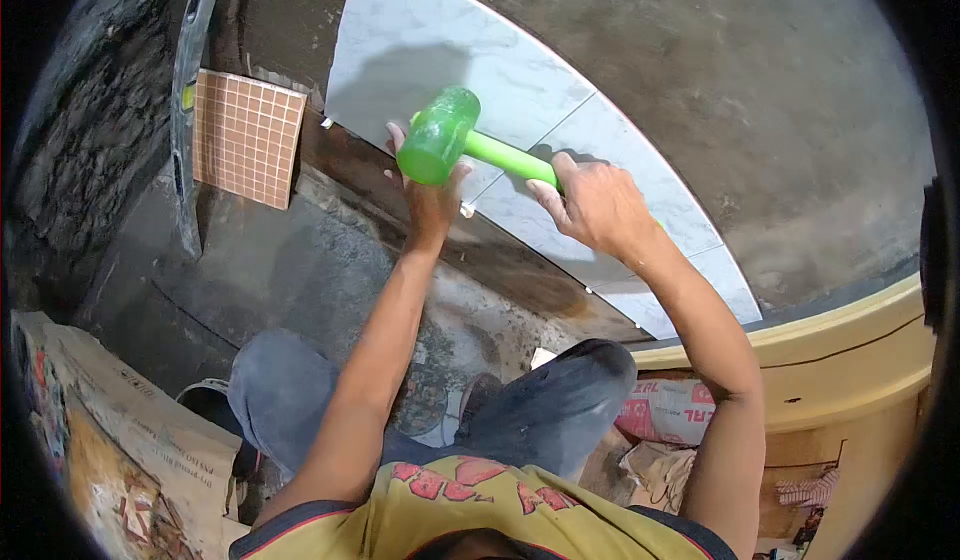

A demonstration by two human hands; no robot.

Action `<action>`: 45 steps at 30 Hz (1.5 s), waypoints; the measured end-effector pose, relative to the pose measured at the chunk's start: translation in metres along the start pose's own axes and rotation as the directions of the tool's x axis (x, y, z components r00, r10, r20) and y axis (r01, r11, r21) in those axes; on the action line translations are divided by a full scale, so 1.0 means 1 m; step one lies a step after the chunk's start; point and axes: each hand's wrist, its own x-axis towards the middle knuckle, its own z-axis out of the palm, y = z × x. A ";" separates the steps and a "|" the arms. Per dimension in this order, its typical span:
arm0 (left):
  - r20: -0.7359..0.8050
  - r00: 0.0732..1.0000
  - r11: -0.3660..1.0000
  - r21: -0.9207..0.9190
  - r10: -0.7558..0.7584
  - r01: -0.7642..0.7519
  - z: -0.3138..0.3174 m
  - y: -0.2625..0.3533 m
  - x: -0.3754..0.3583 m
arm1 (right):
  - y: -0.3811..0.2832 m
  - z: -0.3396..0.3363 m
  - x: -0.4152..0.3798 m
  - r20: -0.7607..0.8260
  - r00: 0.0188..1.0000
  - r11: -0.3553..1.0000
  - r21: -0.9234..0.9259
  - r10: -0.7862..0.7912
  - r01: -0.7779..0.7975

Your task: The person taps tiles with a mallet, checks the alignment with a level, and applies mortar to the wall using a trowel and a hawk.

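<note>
My right hand (590, 200) is wrapped round the bright green handle of a rubber mallet (441, 135). The mallet's translucent green head is tilted in front of the wall tiles. Behind and below that head, my left hand (432, 205) reaches up to the tiles with fingers apart; the mallet covers part of it. White marbled tiles (515, 55) form a row along the wall, with thin joints between them. Small white wedges (467, 210) sit under their lower edge, one of them close to my left wrist.
A brown gridded tile (248, 138) leans at the left beside a long metal spirit level (184, 110). Rough dark wall stands at far left. Cardboard (130, 410) and a bucket (205, 392) are lower left. A red-and-white bag (668, 412) lies right of my knee, below a cream-coloured curved frame (850, 345).
</note>
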 end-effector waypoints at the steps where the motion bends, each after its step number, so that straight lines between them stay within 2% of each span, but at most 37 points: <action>1: -0.013 1.000 0.999 -0.050 0.007 -0.007 -0.005 0.018 0.004 | -0.004 0.000 0.001 -0.025 1.000 1.000 -0.002 -0.013 0.013; 3: -0.075 0.997 0.986 -0.164 -0.027 0.014 -0.010 0.031 0.006 | -0.019 -0.002 0.000 -0.080 0.996 0.999 -0.005 -0.046 0.046; 4: 0.026 0.982 0.982 0.018 -0.187 0.187 -0.013 0.034 0.008 | -0.024 -0.009 0.001 -0.083 0.991 0.995 -0.005 -0.102 0.102; 5: 0.054 0.997 0.949 0.309 0.054 -0.069 -0.006 0.015 0.003 | -0.028 -0.016 -0.001 -0.080 0.985 0.988 -0.006 -0.152 0.152; 6: 0.078 0.953 0.766 0.578 0.293 -0.283 0.001 -0.006 -0.002 | -0.029 -0.020 -0.003 -0.074 0.978 0.981 -0.004 -0.194 0.194; 8: 0.067 0.975 0.733 0.649 0.210 -0.202 -0.001 -0.001 0.001 | -0.008 -0.012 0.016 -0.084 0.989 0.992 -0.025 -0.123 0.121; 10: 0.001 0.999 0.930 0.365 -0.051 0.047 -0.006 0.016 0.004 | -0.010 -0.013 0.022 -0.064 0.996 0.996 -0.066 -0.065 0.061; 13: -0.024 0.999 0.996 0.084 0.042 -0.040 -0.010 0.022 0.005 | -0.026 -0.015 0.013 -0.046 0.994 0.995 -0.040 -0.097 0.095; 14: 0.000 1.000 0.995 0.097 0.008 -0.008 -0.011 0.024 0.007 | -0.028 -0.016 0.008 -0.084 0.978 0.982 -0.045 -0.189 0.186; 16: 0.047 0.997 0.990 0.128 -0.059 0.053 -0.012 0.027 0.011 | -0.023 -0.016 0.015 -0.056 0.996 0.998 0.001 -0.069 0.070; 17: 0.071 0.986 0.988 0.054 -0.149 0.145 -0.013 0.028 0.011 | -0.017 -0.015 0.017 -0.036 0.999 1.000 0.026 -0.004 0.005; 18: 0.026 0.996 0.980 0.186 -0.084 0.078 -0.010 0.027 0.011 | -0.011 -0.019 0.025 -0.104 0.992 0.995 -0.068 -0.073 0.066; 19: -0.020 1.000 0.947 0.319 -0.018 0.024 -0.009 0.027 0.012 | -0.013 -0.019 0.025 -0.105 0.993 0.998 -0.047 -0.057 0.052; 21: -0.020 0.997 0.960 0.270 -0.077 0.080 -0.008 0.028 0.010 | -0.026 -0.024 0.023 -0.108 0.993 0.999 -0.008 -0.041 0.040; 22: -0.003 0.999 0.982 0.184 0.045 -0.044 -0.023 0.044 0.016 | -0.031 -0.025 0.020 -0.127 0.989 0.996 -0.046 -0.081 0.076; 23: 0.056 0.996 0.988 0.139 -0.076 0.068 -0.028 0.055 0.018 | -0.034 -0.029 0.019 -0.129 0.981 0.989 -0.048 -0.144 0.139; 24: -0.013 1.000 0.970 0.240 0.028 -0.024 -0.022 0.049 0.021 | -0.038 -0.033 0.015 -0.127 0.971 0.979 -0.047 -0.202 0.197; 25: 0.026 0.999 0.981 0.192 0.022 -0.027 -0.022 0.043 0.018 | -0.040 -0.035 0.014 -0.124 0.959 0.967 -0.046 -0.255 0.252; 27: 0.106 0.994 0.995 0.097 0.008 -0.019 -0.023 0.038 0.014 | -0.024 -0.030 0.026 -0.109 0.976 0.981 -0.067 -0.187 0.181; 29: 0.071 0.994 0.976 0.209 -0.084 0.067 -0.015 0.033 0.015 | -0.011 -0.025 0.038 -0.089 0.993 0.993 -0.101 -0.078 0.069; 30: 0.038 0.998 0.978 0.207 -0.042 0.033 -0.015 0.034 0.020 | -0.014 -0.026 0.037 -0.105 0.993 0.997 -0.067 -0.047 0.040; 32: 0.004 0.999 0.979 0.200 0.032 -0.032 -0.015 0.036 0.017 | -0.014 -0.022 0.037 -0.162 0.983 0.996 -0.047 -0.084 0.077; 33: -0.001 1.000 0.972 0.232 0.019 -0.018 -0.013 0.034 0.017 | -0.010 -0.023 0.035 -0.190 0.978 0.996 -0.043 -0.081 0.074; 35: 0.012 1.000 0.962 0.274 -0.008 0.005 -0.005 0.027 0.013 | -0.010 -0.026 0.030 -0.129 0.991 0.998 -0.046 -0.046 0.040; 37: 0.036 0.999 0.983 0.186 -0.009 0.002 -0.007 0.041 0.017 | -0.015 -0.028 0.025 -0.084 0.996 0.999 -0.036 -0.017 0.014; 38: 0.054 0.996 0.960 0.276 -0.065 0.048 -0.006 0.044 0.017 | -0.021 -0.030 0.023 -0.068 0.998 1.000 -0.023 -0.007 0.005; 40: 0.081 0.984 0.985 0.088 -0.157 0.150 -0.012 0.060 0.022 | -0.026 -0.035 0.011 -0.068 0.997 0.999 -0.006 -0.048 0.047; 43: 0.070 0.978 0.980 -0.005 -0.196 0.197 -0.008 0.055 0.019 | -0.009 -0.024 0.004 -0.091 0.988 0.991 -0.045 -0.126 0.123; 44: 0.046 0.980 0.980 0.046 -0.195 0.193 -0.007 0.053 0.020 | 0.000 -0.018 0.009 -0.129 0.991 0.999 -0.032 -0.022 0.018; 45: 0.023 0.982 0.978 0.097 -0.189 0.186 -0.006 0.052 0.020 | -0.003 -0.020 0.007 -0.097 0.995 0.999 -0.034 -0.013 0.010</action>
